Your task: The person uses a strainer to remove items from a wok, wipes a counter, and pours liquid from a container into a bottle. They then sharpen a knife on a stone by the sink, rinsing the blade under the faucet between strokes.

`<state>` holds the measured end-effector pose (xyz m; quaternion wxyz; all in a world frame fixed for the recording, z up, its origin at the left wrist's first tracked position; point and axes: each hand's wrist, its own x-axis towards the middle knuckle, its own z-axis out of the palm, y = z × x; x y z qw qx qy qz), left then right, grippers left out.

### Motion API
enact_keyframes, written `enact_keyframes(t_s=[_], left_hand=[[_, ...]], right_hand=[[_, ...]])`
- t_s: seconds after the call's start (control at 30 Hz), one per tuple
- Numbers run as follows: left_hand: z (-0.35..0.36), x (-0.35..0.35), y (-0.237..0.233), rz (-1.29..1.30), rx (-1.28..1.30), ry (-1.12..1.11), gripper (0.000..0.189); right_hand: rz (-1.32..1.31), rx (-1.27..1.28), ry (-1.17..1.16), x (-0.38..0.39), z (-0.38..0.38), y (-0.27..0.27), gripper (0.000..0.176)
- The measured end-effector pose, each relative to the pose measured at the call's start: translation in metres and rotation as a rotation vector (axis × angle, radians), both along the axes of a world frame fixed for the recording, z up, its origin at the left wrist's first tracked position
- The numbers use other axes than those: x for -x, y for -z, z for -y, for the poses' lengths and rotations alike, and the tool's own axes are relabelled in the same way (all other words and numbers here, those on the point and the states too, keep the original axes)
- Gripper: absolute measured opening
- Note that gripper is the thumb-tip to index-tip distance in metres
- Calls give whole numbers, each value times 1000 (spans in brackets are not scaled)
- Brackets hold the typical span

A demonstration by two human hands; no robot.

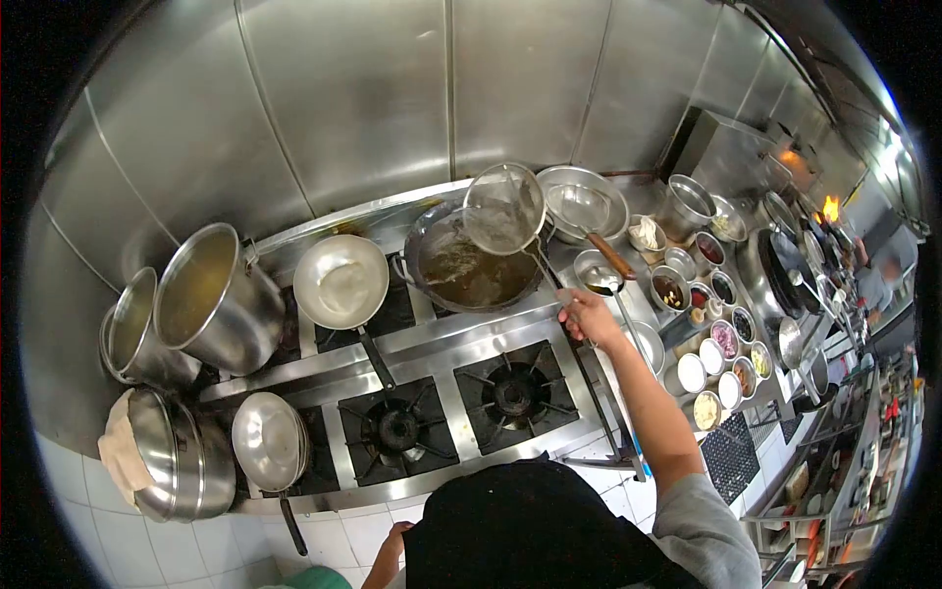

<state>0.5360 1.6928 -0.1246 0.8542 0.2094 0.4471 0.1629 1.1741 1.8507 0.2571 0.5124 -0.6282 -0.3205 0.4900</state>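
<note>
Brushed-steel wall panels point(383, 88) along the back, square white floor tiles point(358, 538) below the range. Hands well apart: right hand point(587, 316) clamped on the thin metal handle of a round wire-mesh strainer point(504, 208), held over the right rear rim of a wide, dark metal wok point(416, 245) of brown liquid point(471, 277); left hand point(395, 540) low beside black clothing point(530, 530), partly hidden, cannot tell whether holding anything. Between the hands, open room above two black front burner grates point(515, 390), out to the steel front edge point(392, 486). Tighter on the right: brown wooden handle point(610, 255) just beyond the fingers, close-set round steel containers point(671, 381) near the forearm point(653, 407). Left of the wok, pale-lined round frying pan point(319, 267), black handle jutting across the middle ledge. Farther left, stacked silvery pans point(265, 432), handle overhanging the front edge, then tall steel stockpots point(240, 319) near the wall.
</note>
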Motion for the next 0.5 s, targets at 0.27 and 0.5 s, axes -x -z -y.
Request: enact_keyframes(t_s=[0.27,0.5], left_hand=[[-2,3,11,-47,-16,28,30],[-4,5,14,-74,-31,37,30]], right_hand=[[872,-19,37,-49,0,13,36],[565,174,22,-3,20,8,36]])
